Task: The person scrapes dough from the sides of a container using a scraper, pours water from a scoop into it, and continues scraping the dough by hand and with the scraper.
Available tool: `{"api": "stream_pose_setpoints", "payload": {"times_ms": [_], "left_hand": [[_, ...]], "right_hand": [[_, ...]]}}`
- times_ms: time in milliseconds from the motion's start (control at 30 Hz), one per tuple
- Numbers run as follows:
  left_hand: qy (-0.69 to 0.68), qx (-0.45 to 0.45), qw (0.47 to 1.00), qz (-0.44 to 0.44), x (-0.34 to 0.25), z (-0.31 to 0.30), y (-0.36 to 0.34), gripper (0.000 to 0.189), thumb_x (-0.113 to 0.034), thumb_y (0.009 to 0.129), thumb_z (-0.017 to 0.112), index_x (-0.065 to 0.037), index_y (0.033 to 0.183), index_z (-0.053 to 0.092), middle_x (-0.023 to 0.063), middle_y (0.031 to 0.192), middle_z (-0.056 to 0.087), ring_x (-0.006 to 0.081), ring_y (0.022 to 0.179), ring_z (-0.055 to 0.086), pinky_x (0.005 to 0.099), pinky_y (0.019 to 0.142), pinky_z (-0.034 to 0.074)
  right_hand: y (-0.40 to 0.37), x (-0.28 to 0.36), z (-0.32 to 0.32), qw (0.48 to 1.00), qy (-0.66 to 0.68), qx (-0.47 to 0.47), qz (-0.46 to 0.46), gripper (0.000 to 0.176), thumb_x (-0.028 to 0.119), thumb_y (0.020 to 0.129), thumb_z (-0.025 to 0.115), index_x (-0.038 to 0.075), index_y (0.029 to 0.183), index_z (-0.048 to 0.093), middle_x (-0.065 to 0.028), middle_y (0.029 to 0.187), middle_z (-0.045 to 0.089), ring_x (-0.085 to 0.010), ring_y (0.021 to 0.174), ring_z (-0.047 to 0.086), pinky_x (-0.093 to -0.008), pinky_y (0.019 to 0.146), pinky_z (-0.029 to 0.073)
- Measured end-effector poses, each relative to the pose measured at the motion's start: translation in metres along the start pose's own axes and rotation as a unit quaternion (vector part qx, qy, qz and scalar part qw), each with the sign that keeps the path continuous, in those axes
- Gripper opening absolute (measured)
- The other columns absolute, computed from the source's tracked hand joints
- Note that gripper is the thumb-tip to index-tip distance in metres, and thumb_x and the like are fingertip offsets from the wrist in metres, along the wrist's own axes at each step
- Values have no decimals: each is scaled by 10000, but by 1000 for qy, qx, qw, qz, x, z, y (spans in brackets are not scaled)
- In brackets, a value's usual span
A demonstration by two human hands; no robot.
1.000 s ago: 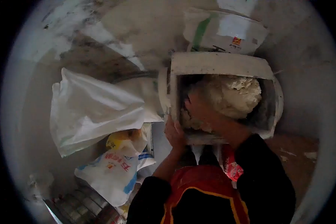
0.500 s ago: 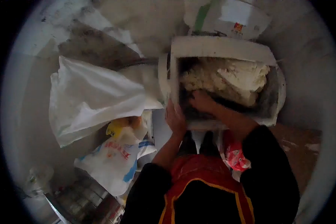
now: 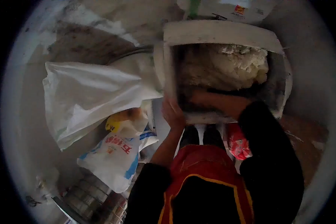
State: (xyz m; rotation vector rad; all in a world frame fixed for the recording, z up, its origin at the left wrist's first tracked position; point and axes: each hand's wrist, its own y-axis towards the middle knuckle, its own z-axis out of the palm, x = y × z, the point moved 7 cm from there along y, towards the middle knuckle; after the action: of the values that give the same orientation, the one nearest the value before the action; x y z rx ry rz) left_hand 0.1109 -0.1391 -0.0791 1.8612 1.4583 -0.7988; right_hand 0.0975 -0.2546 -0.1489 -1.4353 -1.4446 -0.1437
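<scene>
A large lump of pale dough [image 3: 227,69] lies in a box-shaped mixer tub [image 3: 220,33] with whitish, flour-dusted walls. Its upper right part looks dry and crumbly, the rest smoother. My left hand [image 3: 173,114] rests on the tub's near left corner, fingers stretched out along the outside. Inside the tub, my right hand [image 3: 198,98] reaches toward the left end, low on the near side of the dough. Its fingers are lost in shadow, so I cannot see whether they hold anything.
A big white sack [image 3: 93,93] lies left of the tub, with a printed plastic bag [image 3: 112,156] below it. A red bag [image 3: 239,143] stands near my right leg. Another printed white sack [image 3: 235,9] is behind the tub. A wire rack [image 3: 89,198] is at lower left.
My right forearm now lies more level across the tub, its hand deeper in shadow. The dough looks turned, its crumbly part more exposed. My left hand stays at the corner; the view has shifted slightly.
</scene>
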Motion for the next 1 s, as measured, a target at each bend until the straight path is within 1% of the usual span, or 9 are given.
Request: {"api": "stream_pose_setpoints", "payload": {"times_ms": [167,333,433,533,633,733,867,933,1000], "left_hand": [[57,9,995,80,10,12,-1,435,-280,918,310,22,1213,415,220,1210,451,375,1101,429,427,916,324],[80,-23,986,146,11,15,-8,396,-234,907,339,33,1186,427,228,1201,456,384,1098,430,426,901,349],[117,2,988,97,-2,12,-6,397,-224,906,336,41,1190,420,229,1211,447,388,1104,424,421,912,346],[95,39,994,23,8,15,-5,456,-277,921,323,48,1239,354,235,1188,452,357,1092,447,363,933,346],[-60,20,998,-17,3,4,-1,527,-358,928,262,46,1255,351,217,1220,435,303,1124,431,350,947,327],[-71,4,997,-10,6,2,0,562,-381,928,210,49,1267,339,204,1249,415,268,1137,416,342,960,307],[-67,30,997,-7,5,7,-5,563,-376,926,212,57,1261,340,203,1263,402,284,1160,393,350,970,294],[-93,30,995,-28,1,7,-1,569,-379,924,208,62,1257,342,208,1265,400,294,1163,391,351,969,295],[-96,41,994,-37,-3,4,-1,579,-391,923,204,60,1261,339,212,1270,394,300,1170,384,348,971,294]], "right_hand": [[34,-31,16,989,-147,-13,-26,307,248,773,499,18,954,593,-182,809,593,-249,743,588,-373,632,472],[-63,-10,-58,978,-201,11,-61,317,261,764,512,33,966,600,-178,830,604,-286,772,594,-399,675,471],[-123,14,-103,965,-255,-6,-58,329,282,740,539,46,960,604,-167,866,607,-337,824,581,-439,744,452],[-146,45,-104,965,-236,78,-87,317,259,735,539,60,973,608,-165,858,608,-334,820,587,-436,729,462],[-118,60,-70,957,-261,54,-117,295,223,751,509,73,982,613,-166,864,610,-335,813,591,-441,721,464],[-59,50,-20,960,-263,63,-78,282,194,774,470,79,987,616,-177,882,611,-335,814,597,-446,718,467],[-3,-9,20,980,-193,-17,-52,265,171,773,456,54,951,614,-195,914,609,-336,828,602,-446,720,474],[-7,3,8,971,-230,-46,-45,263,164,766,459,48,944,616,-198,912,611,-337,825,606,-442,715,480],[-44,35,-30,969,-238,45,-41,250,150,751,471,36,915,621,-197,884,616,-337,808,608,-436,705,486]]}}
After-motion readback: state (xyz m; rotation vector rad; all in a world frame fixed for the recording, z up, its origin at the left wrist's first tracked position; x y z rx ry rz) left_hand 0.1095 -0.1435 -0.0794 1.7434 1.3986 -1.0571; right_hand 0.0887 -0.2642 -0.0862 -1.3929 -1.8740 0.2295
